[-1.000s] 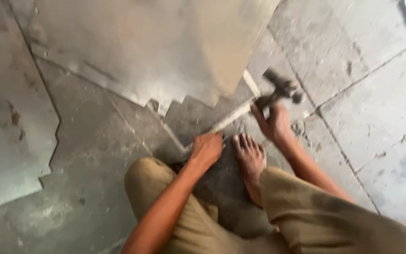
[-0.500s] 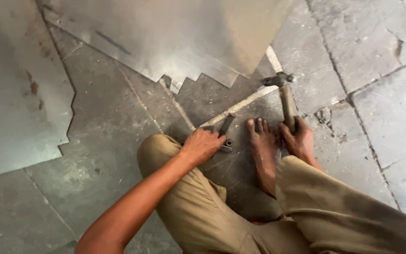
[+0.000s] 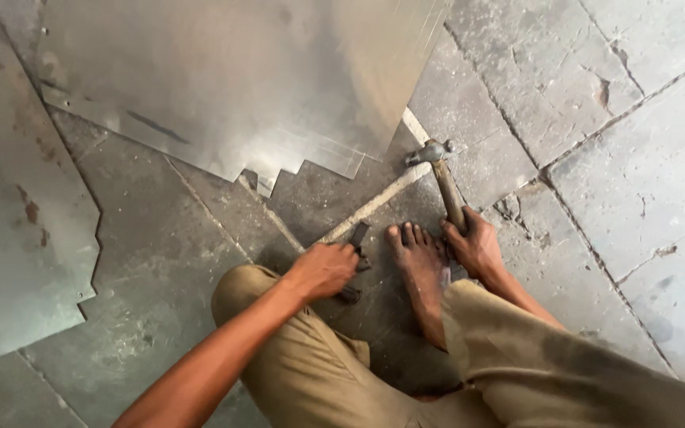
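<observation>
Gripping hammer (image 3: 442,178) (head up-left), right hand (image 3: 477,247), handle near-vertical

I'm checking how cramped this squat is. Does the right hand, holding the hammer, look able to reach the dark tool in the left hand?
Probably yes. The right hand grips the hammer just beyond the bare foot, which sits between it and the dark tool in the left hand; swinging over the toes looks open.

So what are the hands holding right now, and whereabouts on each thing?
The right hand grips a wooden-handled metal hammer low on its handle. The left hand is closed around the middle of a dark flat metal chisel.
</observation>
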